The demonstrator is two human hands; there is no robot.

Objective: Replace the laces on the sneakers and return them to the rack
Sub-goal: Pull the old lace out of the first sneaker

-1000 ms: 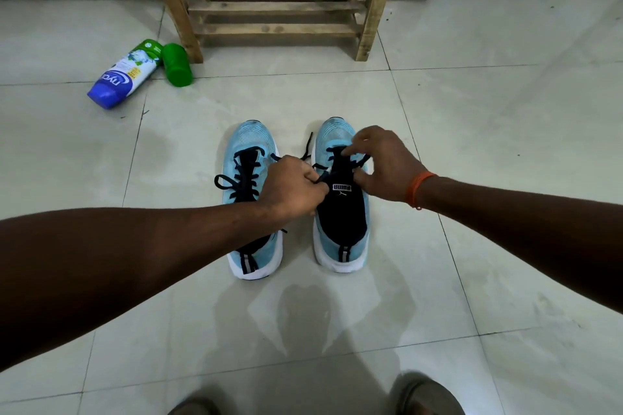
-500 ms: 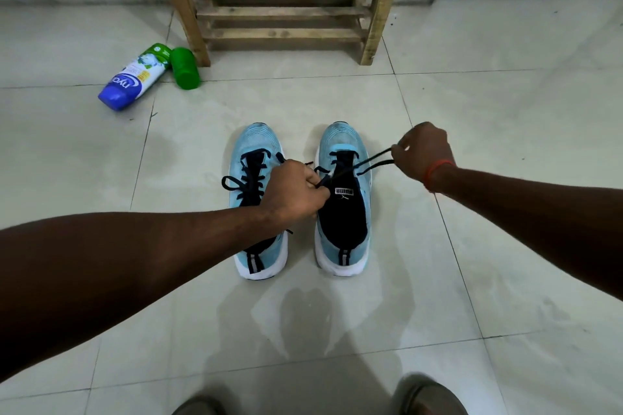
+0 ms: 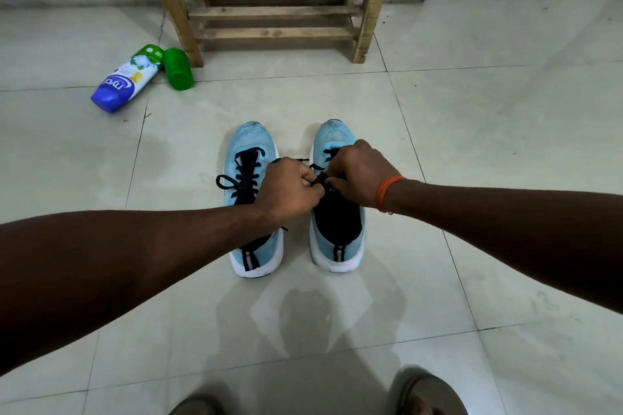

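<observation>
The pale tiled floor (image 3: 505,145) is shared by light-blue sneakers (image 3: 251,141) parked mid-frame, a wooden rack (image 3: 276,12) stood up top, and a bottle (image 3: 124,81) and green cap (image 3: 178,69) laid upper left.

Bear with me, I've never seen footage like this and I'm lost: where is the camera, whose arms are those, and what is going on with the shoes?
There is no machine here, only a person. The single camera sits on their head, looking forward and down, so the arms reaching in are their own. The left hand and right hand both pinch the black lace over the right sneaker. The left sneaker beside it is already laced. Both stand on the tiled floor. Farther off are a wooden rack, a lying bottle and what looks like a green cap beside it.
</observation>
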